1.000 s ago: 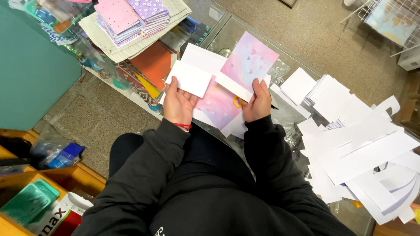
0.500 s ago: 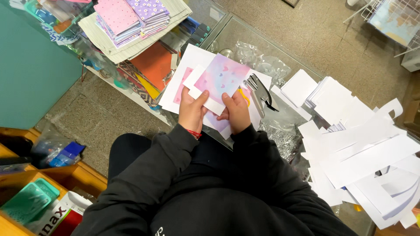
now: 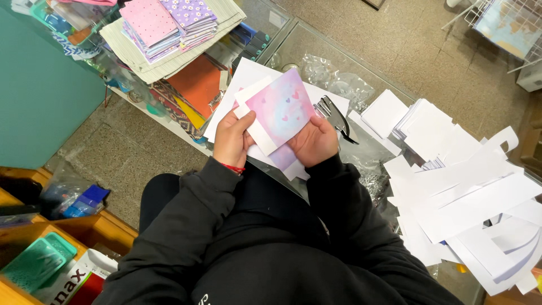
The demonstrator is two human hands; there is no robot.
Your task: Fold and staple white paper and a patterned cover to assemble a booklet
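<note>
Compared with half a second ago, the pink pastel card (image 3: 280, 108) sits a little more squarely between the two hands, and the scissors (image 3: 334, 116) show more plainly to the right of it; a second ago the hands were spread wide with white sheets fanned out, and now they are drawn close together. The left hand (image 3: 231, 138) pinches the card's left edge, thumb on top over its white border strip. The right hand (image 3: 316, 141) grips the lower right corner, fingers curled under and thumb on the face. The card is held tilted just above the glass tabletop (image 3: 361, 62), over a white sheet (image 3: 248, 76) and another pastel sheet that peeks out below.

The card is square-ish, washed in pink, lilac and pale blue, with small hearts. To the right lies a loose heap of white paper cut-outs (image 3: 468, 192), some with curved slots, and a neater stack of white cards (image 3: 387, 112). Crumpled clear plastic sleeves (image 3: 333, 79) lie beyond the scissors. At upper left, a pile of patterned booklets (image 3: 169, 22), pink dotted and purple flowered, rests on a striped pad, with orange card (image 3: 197, 82) showing beneath on a lower shelf. At lower left stand a green mesh basket (image 3: 36, 262) and a white carton with red and black lettering (image 3: 76, 279); small blue packets (image 3: 84, 200) lie on the floor.
</note>
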